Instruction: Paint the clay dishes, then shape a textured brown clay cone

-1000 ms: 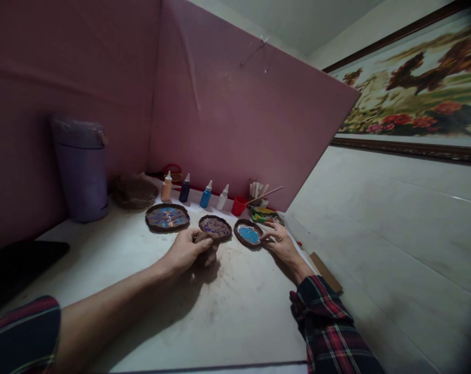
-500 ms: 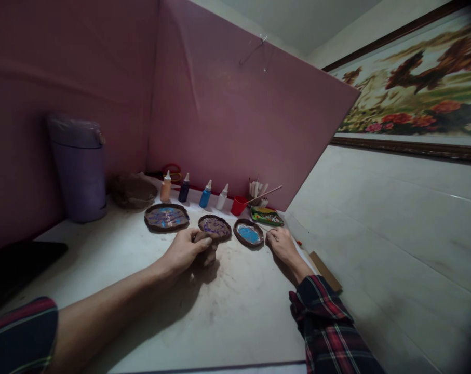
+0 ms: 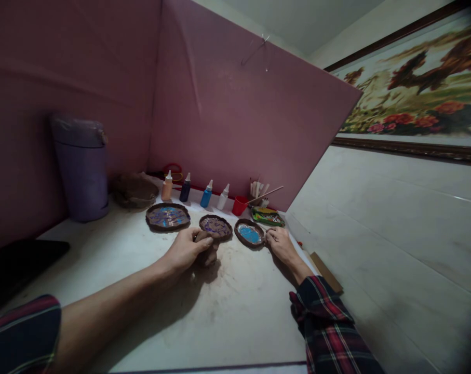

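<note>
My left hand (image 3: 189, 248) is closed around a lump of brown clay (image 3: 209, 253), just in front of a clay dish with purple marks (image 3: 216, 227). Fingers bent, my right hand (image 3: 279, 242) rests at the right rim of a clay dish with a blue middle (image 3: 250, 234); what its fingertips hold, if anything, is too small to tell. Farther left lies a larger clay dish with blue and purple streaks (image 3: 167, 217).
Peach, dark, blue and white bottles (image 3: 206, 196) line the back beside a red cup (image 3: 240, 206) with a stick. A green packet (image 3: 268, 217) lies right of them. At left stand a clay mass (image 3: 135, 191) and a purple tumbler (image 3: 82, 174).
The whole view has shifted very slightly. Both hands keep the same places beside the dishes.
</note>
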`<state>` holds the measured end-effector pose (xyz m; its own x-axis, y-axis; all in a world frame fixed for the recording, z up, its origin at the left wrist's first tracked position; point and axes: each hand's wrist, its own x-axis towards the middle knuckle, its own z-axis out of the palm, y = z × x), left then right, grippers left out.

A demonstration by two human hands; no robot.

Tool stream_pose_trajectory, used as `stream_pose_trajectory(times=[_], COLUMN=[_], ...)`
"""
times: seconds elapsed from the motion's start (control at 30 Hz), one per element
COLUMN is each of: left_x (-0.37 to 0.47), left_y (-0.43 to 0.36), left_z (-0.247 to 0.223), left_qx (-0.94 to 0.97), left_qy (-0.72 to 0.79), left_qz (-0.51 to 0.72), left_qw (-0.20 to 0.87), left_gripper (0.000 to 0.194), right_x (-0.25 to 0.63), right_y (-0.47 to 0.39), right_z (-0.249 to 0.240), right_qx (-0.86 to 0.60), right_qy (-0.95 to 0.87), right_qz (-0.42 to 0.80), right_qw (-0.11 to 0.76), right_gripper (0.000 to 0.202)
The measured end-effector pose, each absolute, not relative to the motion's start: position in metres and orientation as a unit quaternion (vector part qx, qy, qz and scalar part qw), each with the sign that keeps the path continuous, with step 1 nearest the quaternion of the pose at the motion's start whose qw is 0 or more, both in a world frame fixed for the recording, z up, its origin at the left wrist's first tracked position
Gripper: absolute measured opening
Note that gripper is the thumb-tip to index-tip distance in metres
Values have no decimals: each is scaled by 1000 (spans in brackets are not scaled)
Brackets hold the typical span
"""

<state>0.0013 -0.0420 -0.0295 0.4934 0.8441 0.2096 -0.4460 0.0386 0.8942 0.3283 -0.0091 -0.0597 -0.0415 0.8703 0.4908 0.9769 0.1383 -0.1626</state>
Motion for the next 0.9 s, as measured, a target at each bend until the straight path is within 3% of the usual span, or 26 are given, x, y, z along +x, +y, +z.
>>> stream_pose_trajectory(times=[0.9], left_x=[1], left_y=[-41], left_z=[-30], left_qx=[513], left_qy=[181], left_qz=[465], left_qw=[699], left_gripper=[32], right_x=[320], right_y=[-19], right_z=[-44], right_qx=[-623], right_qy=[-716], right_qz=[-15], right_qw=[314], right_gripper=[33])
